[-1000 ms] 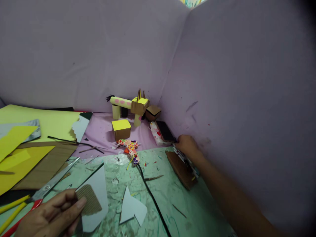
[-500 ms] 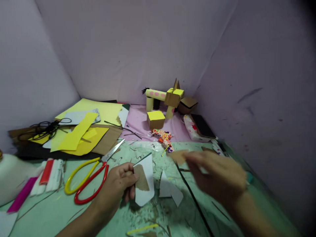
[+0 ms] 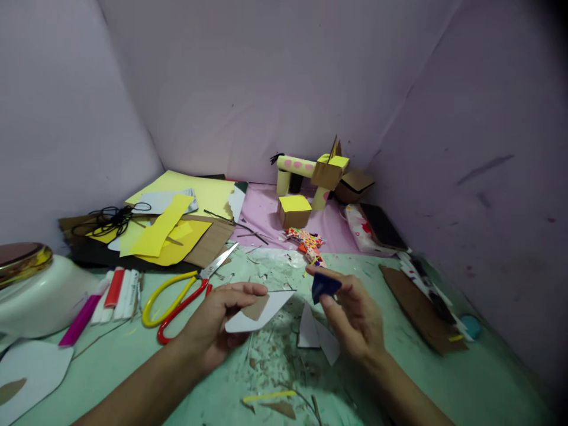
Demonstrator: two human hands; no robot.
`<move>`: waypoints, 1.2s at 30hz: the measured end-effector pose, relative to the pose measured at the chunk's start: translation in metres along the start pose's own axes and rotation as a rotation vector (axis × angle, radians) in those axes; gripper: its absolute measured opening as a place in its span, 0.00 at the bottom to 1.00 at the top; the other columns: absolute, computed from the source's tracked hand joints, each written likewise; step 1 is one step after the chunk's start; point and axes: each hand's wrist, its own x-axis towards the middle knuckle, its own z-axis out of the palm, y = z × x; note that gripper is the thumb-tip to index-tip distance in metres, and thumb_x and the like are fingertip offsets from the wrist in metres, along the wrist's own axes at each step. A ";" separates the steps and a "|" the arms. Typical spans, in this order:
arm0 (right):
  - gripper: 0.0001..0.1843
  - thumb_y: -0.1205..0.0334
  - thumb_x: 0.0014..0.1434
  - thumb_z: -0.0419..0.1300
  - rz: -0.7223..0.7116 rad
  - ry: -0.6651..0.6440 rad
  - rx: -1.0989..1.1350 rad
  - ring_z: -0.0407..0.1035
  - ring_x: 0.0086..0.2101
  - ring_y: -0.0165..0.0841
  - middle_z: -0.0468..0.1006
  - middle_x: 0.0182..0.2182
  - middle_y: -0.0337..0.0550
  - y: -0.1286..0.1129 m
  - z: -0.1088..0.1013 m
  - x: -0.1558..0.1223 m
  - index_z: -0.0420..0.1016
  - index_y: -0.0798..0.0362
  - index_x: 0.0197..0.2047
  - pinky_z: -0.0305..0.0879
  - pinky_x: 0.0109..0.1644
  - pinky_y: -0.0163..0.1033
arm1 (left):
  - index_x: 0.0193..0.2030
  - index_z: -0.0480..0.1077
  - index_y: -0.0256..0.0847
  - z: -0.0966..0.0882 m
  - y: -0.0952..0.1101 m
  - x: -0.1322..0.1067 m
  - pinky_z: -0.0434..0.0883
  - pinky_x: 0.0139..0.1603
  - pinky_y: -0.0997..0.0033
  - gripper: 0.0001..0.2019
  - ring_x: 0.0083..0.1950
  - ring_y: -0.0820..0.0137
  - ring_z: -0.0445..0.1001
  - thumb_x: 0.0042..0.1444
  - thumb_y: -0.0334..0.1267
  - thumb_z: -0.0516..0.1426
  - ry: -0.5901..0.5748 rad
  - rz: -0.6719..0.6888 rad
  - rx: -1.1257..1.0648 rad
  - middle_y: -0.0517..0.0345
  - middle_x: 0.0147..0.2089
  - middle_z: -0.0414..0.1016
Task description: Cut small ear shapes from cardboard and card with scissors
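Observation:
My left hand [image 3: 217, 322] pinches a cut piece of white cardboard [image 3: 247, 325] by its left side, tilted nearly flat, with a torn brown patch on its face. My right hand [image 3: 357, 319] holds a small dark blue piece [image 3: 325, 287] between thumb and fingers, above the table and apart from the white piece. Its material is unclear. Below and between the hands lie white cut scraps [image 3: 309, 331]. Scissors [image 3: 222, 260] with one yellow and one red handle lie open beside my left hand.
Behind stand a cardboard animal figure [image 3: 298, 166] and a yellow-topped box [image 3: 294, 213]. Yellow paper [image 3: 199, 195] and black cord [image 3: 113, 220] are at left, near glue sticks or markers [image 3: 129, 293] and a white pot [image 3: 53, 296]. Brown cardboard [image 3: 412, 307] and a phone [image 3: 384, 226] lie right.
My right hand has come left, closer to my left hand; its piece appeared tan and blurred before, and a blue face shows now. My left hand has tipped the white cardboard flatter.

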 end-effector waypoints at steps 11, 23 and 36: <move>0.06 0.63 0.52 0.60 0.304 -0.168 0.250 0.68 0.24 0.32 0.73 0.23 0.41 -0.005 0.015 -0.003 0.68 0.52 0.26 0.65 0.27 0.36 | 0.23 0.71 0.32 -0.007 -0.010 0.002 0.45 0.08 0.82 0.16 0.09 0.81 0.54 0.52 0.42 0.51 -0.191 -0.097 0.098 0.56 0.14 0.65; 0.14 0.57 0.39 0.70 0.838 -0.209 0.652 0.61 0.18 0.25 0.70 0.16 0.35 -0.006 0.028 -0.002 0.69 0.56 0.22 0.55 0.23 0.31 | 0.22 0.64 0.38 -0.009 -0.017 0.009 0.50 0.14 0.81 0.09 0.12 0.80 0.54 0.47 0.40 0.56 -0.050 0.376 0.530 0.66 0.11 0.63; 0.14 0.61 0.33 0.71 0.953 -0.064 0.657 0.59 0.17 0.24 0.67 0.15 0.32 -0.008 0.028 0.001 0.70 0.54 0.17 0.58 0.22 0.32 | 0.26 0.65 0.39 -0.004 -0.023 0.000 0.56 0.15 0.79 0.08 0.13 0.77 0.58 0.50 0.41 0.52 -0.102 0.398 0.738 0.65 0.13 0.64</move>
